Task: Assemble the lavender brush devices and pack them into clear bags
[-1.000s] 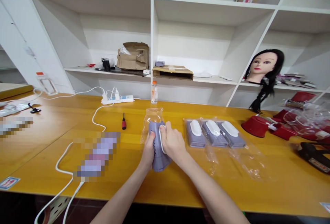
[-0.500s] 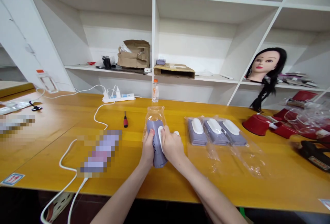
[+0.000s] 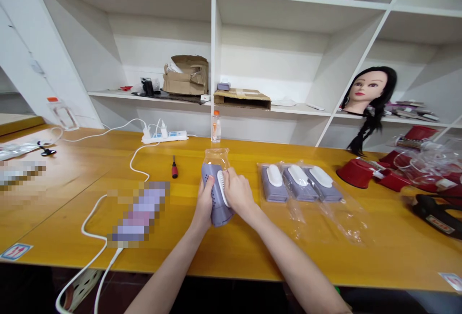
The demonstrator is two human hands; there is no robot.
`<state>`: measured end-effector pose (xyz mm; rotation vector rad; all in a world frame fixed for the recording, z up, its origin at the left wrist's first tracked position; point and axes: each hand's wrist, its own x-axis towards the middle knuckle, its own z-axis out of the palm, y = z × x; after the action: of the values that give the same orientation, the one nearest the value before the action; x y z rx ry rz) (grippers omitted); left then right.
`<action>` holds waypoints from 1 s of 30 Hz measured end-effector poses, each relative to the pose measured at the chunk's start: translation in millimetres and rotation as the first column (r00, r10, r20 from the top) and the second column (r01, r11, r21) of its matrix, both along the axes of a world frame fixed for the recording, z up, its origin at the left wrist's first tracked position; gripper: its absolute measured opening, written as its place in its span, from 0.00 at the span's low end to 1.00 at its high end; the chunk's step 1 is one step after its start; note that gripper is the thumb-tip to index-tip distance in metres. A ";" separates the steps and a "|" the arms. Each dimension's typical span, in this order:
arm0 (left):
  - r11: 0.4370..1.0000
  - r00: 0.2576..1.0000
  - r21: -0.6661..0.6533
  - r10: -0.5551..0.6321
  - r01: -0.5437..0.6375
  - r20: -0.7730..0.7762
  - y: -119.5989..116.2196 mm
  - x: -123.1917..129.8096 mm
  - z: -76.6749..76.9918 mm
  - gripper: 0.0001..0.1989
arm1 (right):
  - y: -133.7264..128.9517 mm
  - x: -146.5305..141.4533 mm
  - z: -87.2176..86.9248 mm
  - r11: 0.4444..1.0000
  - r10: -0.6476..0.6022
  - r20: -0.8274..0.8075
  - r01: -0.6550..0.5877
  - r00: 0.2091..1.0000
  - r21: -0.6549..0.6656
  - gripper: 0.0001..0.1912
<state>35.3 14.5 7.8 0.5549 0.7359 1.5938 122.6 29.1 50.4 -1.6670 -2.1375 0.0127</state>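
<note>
Head cam view, looking down at a yellow wooden workbench (image 3: 378, 251). Both hands are closed around a lilac perforated plastic unit (image 3: 218, 210) in the middle of the bench. The left hand (image 3: 204, 203) wraps its near side, fingers curled up over the edge, and the right hand (image 3: 238, 192) is pressed against a white grip strip (image 3: 222, 189) on its face. So it's a firm two-handed hold, no real gap. Can't tell if the unit's lower end touches the bench. A clear plastic bag (image 3: 216, 159) sticks up from its far end.

Just to the right lie three more bagged lilac units (image 3: 299, 184), side by side. To the left there's a red-handled screwdriver (image 3: 174, 170), a white power strip (image 3: 164, 137) with cables plugged in and a pixelated patch (image 3: 139, 213) you can't make out. Further right are red plastic pieces (image 3: 355, 173), and a mannequin head (image 3: 368, 90) sits on the white shelving (image 3: 212, 39) behind.
</note>
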 end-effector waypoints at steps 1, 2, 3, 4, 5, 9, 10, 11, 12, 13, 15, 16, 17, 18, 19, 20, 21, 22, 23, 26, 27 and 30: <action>1.000 1.000 0.019 0.020 -0.020 -0.015 0.6 -0.4 0.3 0.22 | 1.7 -0.2 1.1 1.000 0.000 -0.020 0.000 1.000 0.005 0.20; 0.999 0.999 0.033 0.042 -0.041 -0.031 1.2 -0.7 1.1 0.22 | 3.3 -0.4 2.3 1.000 -0.003 -0.040 0.004 0.999 0.013 0.20; 0.997 0.996 0.048 0.065 -0.062 -0.053 1.8 -1.0 2.6 0.22 | 4.9 -0.6 3.6 1.000 -0.003 -0.061 0.004 0.998 0.025 0.20; 0.994 0.992 0.065 0.094 -0.089 -0.079 2.4 -1.4 4.6 0.22 | 6.4 -0.9 5.1 0.999 0.001 -0.085 0.003 0.996 0.043 0.20; 0.988 0.985 0.086 0.134 -0.125 -0.109 3.1 -2.0 7.3 0.22 | 7.7 -1.3 6.7 0.998 0.007 -0.115 0.001 0.993 0.066 0.20; 0.991 0.981 0.059 0.129 -0.121 -0.146 6.8 -6.5 19.8 0.22 | 11.4 -0.7 13.5 0.989 0.052 -0.211 -0.022 0.976 0.144 0.19; 0.996 0.990 0.031 0.087 -0.084 -0.112 7.8 -7.5 22.2 0.22 | 11.8 0.1 15.0 0.988 0.076 -0.211 -0.045 0.975 0.147 0.19; 0.998 0.996 0.010 0.056 -0.056 -0.074 8.6 -8.3 23.9 0.23 | 12.1 1.0 16.4 0.986 0.106 -0.210 -0.076 0.972 0.146 0.19; 0.999 0.998 0.001 0.044 -0.044 -0.047 9.3 -8.6 24.7 0.23 | 12.2 1.8 17.5 0.984 0.139 -0.217 -0.109 0.966 0.141 0.20; 0.999 0.998 0.006 0.049 -0.049 -0.036 9.9 -8.5 24.6 0.23 | 12.1 2.5 18.1 0.982 0.166 -0.234 -0.138 0.958 0.132 0.20; 0.998 0.997 0.022 0.061 -0.060 -0.052 10.9 -7.3 22.5 0.23 | 11.3 2.8 17.7 0.979 0.198 -0.279 -0.174 0.940 0.110 0.20; 0.998 0.996 0.029 0.055 -0.053 -0.066 11.2 -6.5 20.8 0.23 | 10.4 2.3 16.4 0.979 0.202 -0.289 -0.182 0.936 0.095 0.19; 0.999 0.996 0.030 0.048 -0.046 -0.077 11.6 -5.7 18.9 0.23 | 9.2 1.5 14.4 0.981 0.195 -0.283 -0.181 0.939 0.074 0.19; 0.999 0.995 0.027 0.046 -0.044 -0.084 11.9 -5.1 17.1 0.23 | 7.8 0.6 11.7 0.984 0.176 -0.264 -0.168 0.948 0.053 0.18; 0.998 0.995 0.023 0.053 -0.052 -0.086 12.2 -4.7 15.6 0.22 | 6.1 -0.3 8.5 0.988 0.152 -0.240 -0.148 0.959 0.035 0.18; 0.997 0.994 0.018 0.070 -0.069 -0.087 12.6 -4.5 14.3 0.22 | 4.5 -1.1 5.0 0.991 0.131 -0.223 -0.129 0.966 0.023 0.18; 0.996 0.992 0.014 0.089 -0.088 -0.089 13.0 -4.7 13.4 0.21 | 2.9 -1.6 1.4 0.993 0.120 -0.220 -0.119 0.968 0.016 0.18; 0.995 0.991 0.012 0.103 -0.102 -0.091 13.4 -5.1 12.8 0.20 | 1.6 -1.9 -2.1 0.992 0.122 -0.234 -0.122 0.965 0.016 0.17; 0.994 0.989 0.011 0.110 -0.110 -0.094 14.0 -5.6 12.6 0.20 | 0.8 -2.0 -5.4 0.990 0.140 -0.263 -0.139 0.955 0.021 0.16; 0.994 0.987 0.013 0.111 -0.110 -0.120 15.8 -7.4 12.7 0.20 | 3.0 -1.6 -12.3 0.975 0.218 -0.381 -0.214 0.898 0.053 0.15; 0.994 0.984 0.015 0.107 -0.106 -0.143 16.1 -7.9 12.8 0.20 | 5.7 -1.1 -13.4 0.975 0.218 -0.421 -0.215 0.881 0.056 0.15; 0.994 0.974 0.036 0.109 -0.103 -0.198 15.9 -10.0 13.5 0.22 | 18.5 4.0 -12.9 0.992 0.112 -0.497 -0.123 0.861 0.011 0.19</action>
<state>25.4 30.4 21.3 0.7124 0.9093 1.6636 126.6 47.5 37.5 -1.3515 -1.8348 0.4554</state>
